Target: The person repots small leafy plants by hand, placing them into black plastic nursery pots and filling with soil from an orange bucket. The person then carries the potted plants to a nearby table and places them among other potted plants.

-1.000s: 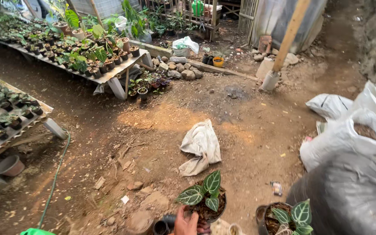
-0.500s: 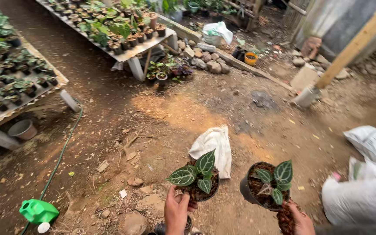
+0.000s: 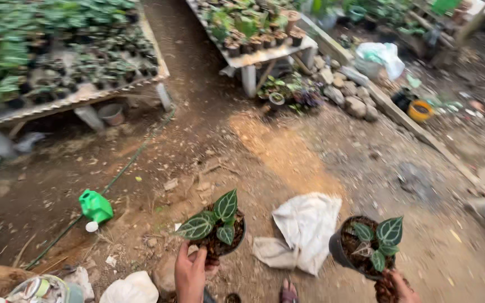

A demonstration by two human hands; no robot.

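Observation:
My left hand [image 3: 189,274] grips a small black pot [image 3: 237,238] holding a plant with dark green, pale-veined leaves [image 3: 213,217]. At the lower right, my right hand [image 3: 395,287] holds a second black pot [image 3: 339,251] with a similar veined plant [image 3: 380,240]; only the fingers show at the frame's bottom edge. Both pots hang above the bare dirt ground. A crumpled white cloth [image 3: 301,230] lies on the ground between the two pots.
A green watering nozzle [image 3: 95,207] on a hose [image 3: 124,168] lies at left. Plant benches with several small pots stand at upper left [image 3: 74,98] and top centre [image 3: 265,55]. Rocks [image 3: 352,101], a white bag [image 3: 380,56] and a yellow bowl [image 3: 420,110] sit at the right.
The view has swung left and tilted down over the ground. Both potted plants have come up into view in my hands, and the white sacks at right have left the frame.

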